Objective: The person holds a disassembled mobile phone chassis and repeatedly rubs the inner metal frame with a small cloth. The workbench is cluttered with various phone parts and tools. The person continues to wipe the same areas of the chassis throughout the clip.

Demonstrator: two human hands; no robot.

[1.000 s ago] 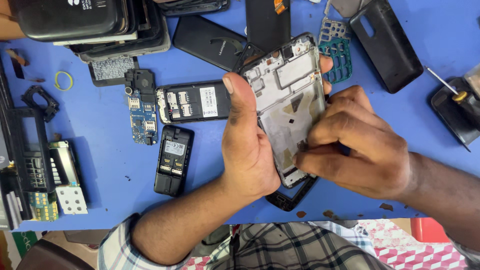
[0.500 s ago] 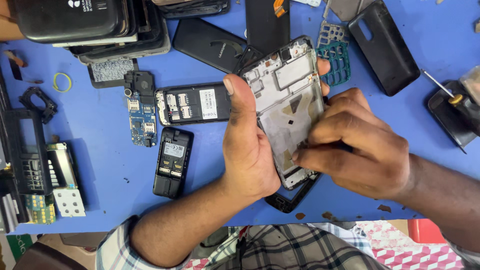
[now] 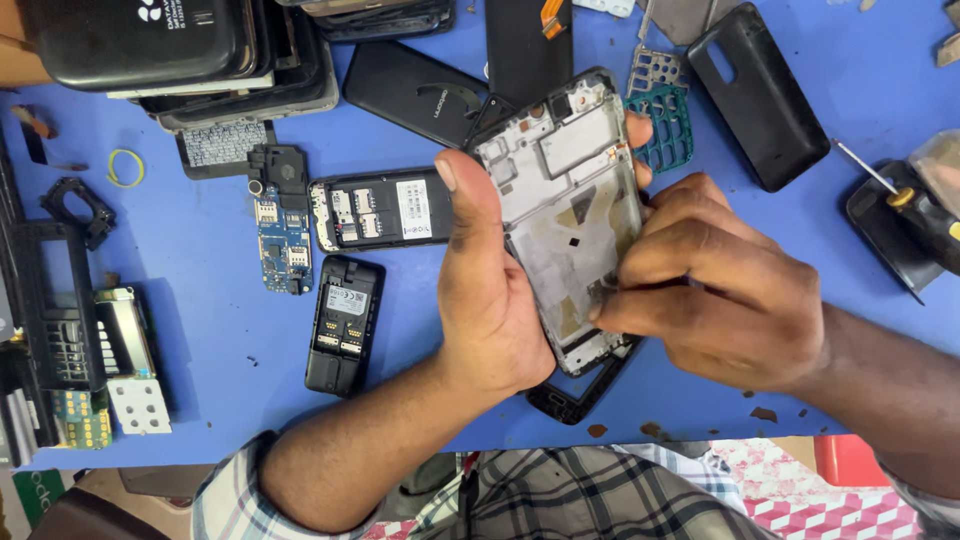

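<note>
My left hand (image 3: 495, 300) grips an opened smartphone frame (image 3: 565, 200), a grey metal mid-plate with its back off, thumb along its left edge. The frame is tilted, its top end pointing up and to the right above the blue table (image 3: 210, 330). My right hand (image 3: 715, 285) rests on the frame's lower right edge with fingertips pinched against the inner plate. Whether a small tool or part sits between those fingers is hidden. A black phone bezel (image 3: 580, 395) lies under the frame's lower end.
Two opened small black phones (image 3: 380, 210) (image 3: 343, 325) and a blue circuit board (image 3: 283, 245) lie to the left. Stacked black covers (image 3: 180, 50) fill the back left, a black back cover (image 3: 755, 95) the back right, a screwdriver (image 3: 890, 195) the far right.
Both hands keep their hold on the frame. The right fingers shifted slightly along the lower right edge; the view moved a little.
</note>
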